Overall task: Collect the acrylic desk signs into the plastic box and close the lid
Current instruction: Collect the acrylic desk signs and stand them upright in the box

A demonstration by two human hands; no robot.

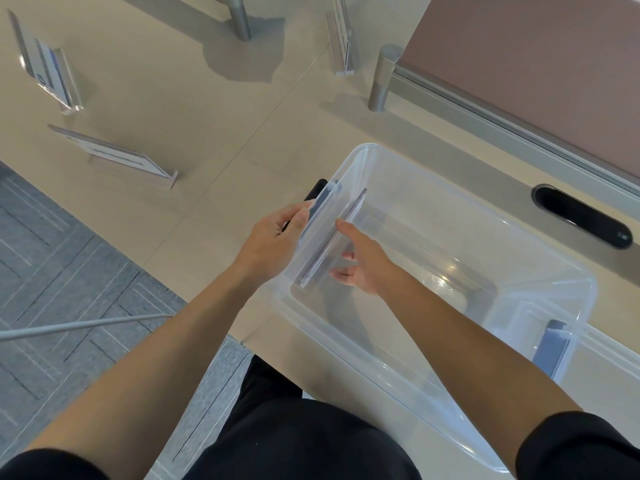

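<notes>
Your right hand (pixel 363 263) reaches inside the clear plastic box (pixel 369 147), its thumb and fingers pinching a clear acrylic desk sign (pixel 325 247) that stands against the left end wall. Your left hand (pixel 273 237) grips that end's rim from outside. On the beige surface (pixel 207 116), well apart from the box, stand the far-left sign (pixel 48 64), the near-left sign (pixel 114 155) and the back sign (pixel 341 39).

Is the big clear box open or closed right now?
Open. No lid covers the box, and the right hand reaches down inside it, holding a sign.
</notes>
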